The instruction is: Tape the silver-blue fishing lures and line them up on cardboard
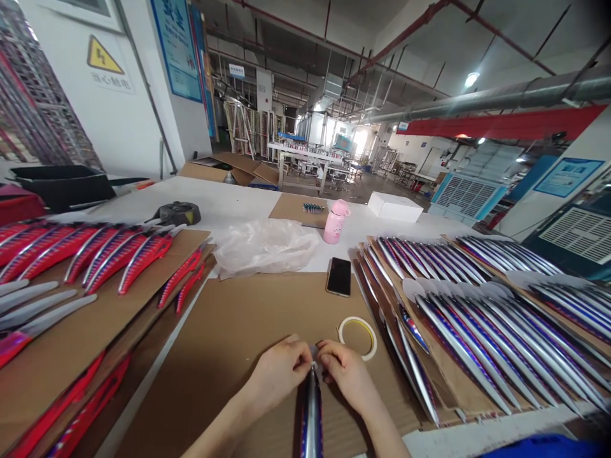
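A long silver and blue fish-shaped lure (312,413) points away from me over a brown cardboard sheet (229,343). My left hand (279,372) pinches its far tip from the left. My right hand (346,372) pinches the same tip from the right, fingertips meeting at the nose. A roll of tape (358,336) lies flat on the cardboard just beyond my right hand. A black phone (339,276) lies farther back.
Rows of silver-blue lures (482,324) cover cardboard trays on the right. Red and silver lures (95,254) lie on cardboard at the left. A crumpled clear plastic bag (262,245), a pink bottle (335,221), a white box (395,206) and a tape dispenser (179,213) sit farther back.
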A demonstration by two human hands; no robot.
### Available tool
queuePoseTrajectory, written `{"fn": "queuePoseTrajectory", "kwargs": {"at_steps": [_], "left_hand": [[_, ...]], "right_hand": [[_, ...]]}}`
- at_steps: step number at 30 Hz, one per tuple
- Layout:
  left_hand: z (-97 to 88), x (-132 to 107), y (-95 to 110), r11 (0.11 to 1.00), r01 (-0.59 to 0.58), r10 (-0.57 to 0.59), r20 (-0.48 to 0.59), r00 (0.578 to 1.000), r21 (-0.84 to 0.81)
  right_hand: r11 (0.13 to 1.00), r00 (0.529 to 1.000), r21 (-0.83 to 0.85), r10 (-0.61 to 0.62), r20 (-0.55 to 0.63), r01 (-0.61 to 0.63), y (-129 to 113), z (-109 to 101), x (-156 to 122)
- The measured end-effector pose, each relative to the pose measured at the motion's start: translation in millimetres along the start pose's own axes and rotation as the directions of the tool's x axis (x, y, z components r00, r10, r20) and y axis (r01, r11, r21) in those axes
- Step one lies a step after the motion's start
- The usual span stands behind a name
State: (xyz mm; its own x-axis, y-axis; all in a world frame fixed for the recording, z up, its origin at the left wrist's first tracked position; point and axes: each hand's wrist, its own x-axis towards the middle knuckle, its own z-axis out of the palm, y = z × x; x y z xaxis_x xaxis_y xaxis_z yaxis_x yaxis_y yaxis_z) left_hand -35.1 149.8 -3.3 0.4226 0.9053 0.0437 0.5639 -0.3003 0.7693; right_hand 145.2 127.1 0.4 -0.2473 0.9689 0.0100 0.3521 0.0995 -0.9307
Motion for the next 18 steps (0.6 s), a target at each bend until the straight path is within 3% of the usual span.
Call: {"fn": "queuePoseTrajectory", "kwargs": {"at_steps": [6, 18], "left_hand": [[-0.8, 0.3, 4.9, 0.999, 0.036, -0.036, 0.017, 0.999, 0.015], [-7.3, 2.9, 5.8, 0.999, 0.036, -0.033, 0.074, 0.997, -0.034]], "right_hand": [[0.996, 0.997, -0.055, -0.073, -0.018, 0.072, -0.4, 4.0, 4.6], [0.988, 0.985, -0.142, -0.088, -0.149, 0.066, 3.4, 14.1, 5.4]]}}
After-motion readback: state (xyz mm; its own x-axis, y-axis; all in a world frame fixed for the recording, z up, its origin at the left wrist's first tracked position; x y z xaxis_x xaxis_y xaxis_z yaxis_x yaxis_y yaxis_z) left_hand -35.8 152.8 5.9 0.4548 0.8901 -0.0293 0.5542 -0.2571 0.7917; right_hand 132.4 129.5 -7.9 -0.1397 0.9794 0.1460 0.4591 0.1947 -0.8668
